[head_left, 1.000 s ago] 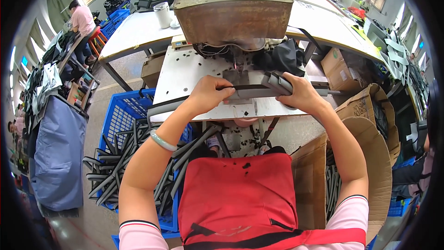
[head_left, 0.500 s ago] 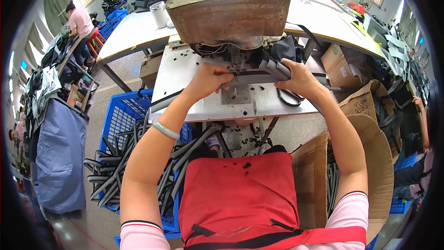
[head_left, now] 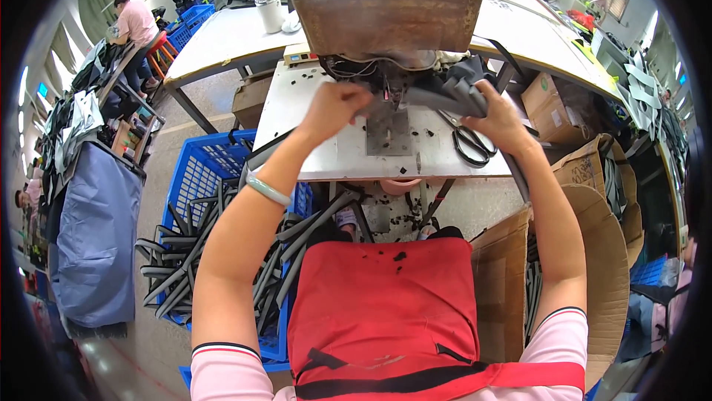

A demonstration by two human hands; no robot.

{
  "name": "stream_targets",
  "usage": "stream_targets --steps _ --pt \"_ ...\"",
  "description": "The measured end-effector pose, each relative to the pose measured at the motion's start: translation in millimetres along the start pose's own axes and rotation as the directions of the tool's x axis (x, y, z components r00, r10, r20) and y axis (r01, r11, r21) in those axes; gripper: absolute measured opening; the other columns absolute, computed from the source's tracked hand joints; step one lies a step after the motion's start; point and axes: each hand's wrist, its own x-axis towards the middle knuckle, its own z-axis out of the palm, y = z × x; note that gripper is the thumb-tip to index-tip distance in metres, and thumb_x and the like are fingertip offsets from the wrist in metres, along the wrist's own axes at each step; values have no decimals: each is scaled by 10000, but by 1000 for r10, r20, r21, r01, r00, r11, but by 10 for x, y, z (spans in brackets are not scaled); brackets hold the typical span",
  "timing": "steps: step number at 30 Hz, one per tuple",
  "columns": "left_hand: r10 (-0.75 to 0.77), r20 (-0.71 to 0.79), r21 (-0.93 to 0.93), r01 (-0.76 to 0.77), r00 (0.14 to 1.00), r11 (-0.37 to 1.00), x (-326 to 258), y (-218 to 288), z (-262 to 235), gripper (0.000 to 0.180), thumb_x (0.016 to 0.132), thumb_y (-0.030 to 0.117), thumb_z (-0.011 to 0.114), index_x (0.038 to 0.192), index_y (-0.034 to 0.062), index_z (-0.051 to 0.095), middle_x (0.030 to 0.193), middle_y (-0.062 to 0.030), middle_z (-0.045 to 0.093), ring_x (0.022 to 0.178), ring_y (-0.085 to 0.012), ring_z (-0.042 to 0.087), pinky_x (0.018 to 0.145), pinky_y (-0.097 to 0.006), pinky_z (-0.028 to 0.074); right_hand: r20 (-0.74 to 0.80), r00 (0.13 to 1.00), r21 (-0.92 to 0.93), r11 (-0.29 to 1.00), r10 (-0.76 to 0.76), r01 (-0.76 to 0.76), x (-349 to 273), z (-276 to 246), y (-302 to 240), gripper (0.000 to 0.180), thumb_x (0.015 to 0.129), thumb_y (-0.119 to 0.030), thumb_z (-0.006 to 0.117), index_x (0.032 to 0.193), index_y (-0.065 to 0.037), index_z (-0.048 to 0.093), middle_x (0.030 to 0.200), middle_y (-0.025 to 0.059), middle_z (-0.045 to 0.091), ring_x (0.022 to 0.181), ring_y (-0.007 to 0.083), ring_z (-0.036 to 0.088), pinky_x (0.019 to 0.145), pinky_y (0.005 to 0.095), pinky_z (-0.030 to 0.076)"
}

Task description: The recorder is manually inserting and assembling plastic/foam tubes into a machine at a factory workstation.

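While the right hand (head_left: 498, 116) clasps a bunch of grey strips (head_left: 461, 91), the left hand (head_left: 335, 110) hangs blurred over the white table (head_left: 311, 167), drawn narrow; cannot tell whether it pinches anything. Bunch sits just right of the needle area of the sewing machine (head_left: 386, 23), one strip trailing down past the table's front edge. Black-handled scissors (head_left: 472, 147) lie on the tabletop near the right hand. Blue basket (head_left: 194, 162) at left, heaped with similar strips; cardboard box (head_left: 500, 305) at right contains more.
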Motion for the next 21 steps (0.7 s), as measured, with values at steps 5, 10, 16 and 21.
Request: stream_targets --steps 5,10,16,21 --pt "129 137 394 -174 982 903 -254 -84 -20 240 839 213 679 932 -7 710 751 -179 668 659 -253 626 656 -366 497 221 969 -222 962 -107 157 -389 367 -429 454 715 -120 753 1128 -78 569 1036 191 630 1016 360 609 856 414 503" --pt "14 350 103 -53 937 993 -529 117 694 262 823 233 696 885 -21 707 716 -169 678 642 -193 596 652 -342 496 188 507 -471 376 -841 798 -1046 1360 -1200 208 801 -177 560 971 -64 593 1147 123 595 1147 264 538 1061 423 389" --pt "-11 435 -26 25 900 999 -856 -540 382 245 933 217 590 916 -3 695 783 -44 673 708 -123 612 672 -281 511 411 817 -172 846 -404 505 -748 1062 -799 215 664 -96 709 837 -38 594 875 142 631 919 353 612 806 441 491" --pt "-248 566 5 298 786 955 -1163 -379 68 261 954 231 580 937 -5 688 749 -44 654 695 -112 616 644 -265 504 255 948 -55 976 -190 210 -666 339 -261 381 676 -167 738 971 17 583 896 208 612 899 396 581 827 438 460"
